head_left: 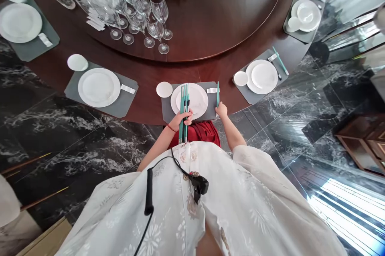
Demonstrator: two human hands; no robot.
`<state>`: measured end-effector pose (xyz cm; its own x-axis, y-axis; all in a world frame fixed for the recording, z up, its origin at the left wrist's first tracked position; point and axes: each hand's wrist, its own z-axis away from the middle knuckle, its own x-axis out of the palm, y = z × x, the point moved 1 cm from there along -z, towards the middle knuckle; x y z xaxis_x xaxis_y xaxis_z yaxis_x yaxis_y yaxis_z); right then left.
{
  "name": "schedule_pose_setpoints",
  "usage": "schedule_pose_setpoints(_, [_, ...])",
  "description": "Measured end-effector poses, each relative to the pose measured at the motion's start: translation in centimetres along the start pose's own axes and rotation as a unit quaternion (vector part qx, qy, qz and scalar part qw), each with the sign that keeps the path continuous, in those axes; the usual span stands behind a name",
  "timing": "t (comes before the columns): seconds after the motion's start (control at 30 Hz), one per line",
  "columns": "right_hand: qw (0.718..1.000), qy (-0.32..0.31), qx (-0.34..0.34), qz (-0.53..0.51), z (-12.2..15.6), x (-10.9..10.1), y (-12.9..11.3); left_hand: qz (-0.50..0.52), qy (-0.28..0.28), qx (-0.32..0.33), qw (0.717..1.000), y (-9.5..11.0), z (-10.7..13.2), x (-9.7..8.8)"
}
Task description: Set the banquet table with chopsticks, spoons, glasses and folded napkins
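Observation:
My left hand [182, 118] is wrapped round a bundle of green and black chopsticks [182, 103], which reaches over the white plates [198, 103] in front of me. At the right side of the grey placemat [167, 109], my right hand [221, 109] grips a green pair of chopsticks [218, 91] near the lower end. Just left of that pair lies a white chopstick rest [211, 90]. A small white bowl [164, 89] stands at the placemat's upper left. My fingers hide part of the bundle.
Place settings with white plates lie on both sides: left [99, 87] and right [264, 76], the right one with chopsticks [280, 60]. Several wine glasses [159, 11] crowd the raised turntable [210, 19]. Below the curved table edge is a dark marble floor [270, 127].

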<state>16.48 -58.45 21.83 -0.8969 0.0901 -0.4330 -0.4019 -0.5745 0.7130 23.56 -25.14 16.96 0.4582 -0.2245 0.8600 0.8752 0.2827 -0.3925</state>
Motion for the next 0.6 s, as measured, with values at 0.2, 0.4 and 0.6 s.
schedule_pose_setpoints(0.2, [0.999, -0.016, -0.003, 0.030, 1.4, -1.3, -0.8, -0.034, -0.022, 0.018, 0.999, 1.1, 0.1, 2.1])
schedule_pose_setpoints(0.4, [0.998, -0.041, 0.011, 0.047, 2.6, -4.0, -1.5, 0.005, 0.032, 0.050, 0.998, 2.4, -0.7, 2.6])
schedule_pose_setpoints(0.6, [0.969, -0.030, -0.201, -0.140, 6.9, -8.1, -7.6, 0.056, 0.021, 0.074, 0.995, 3.1, -1.5, 2.8])
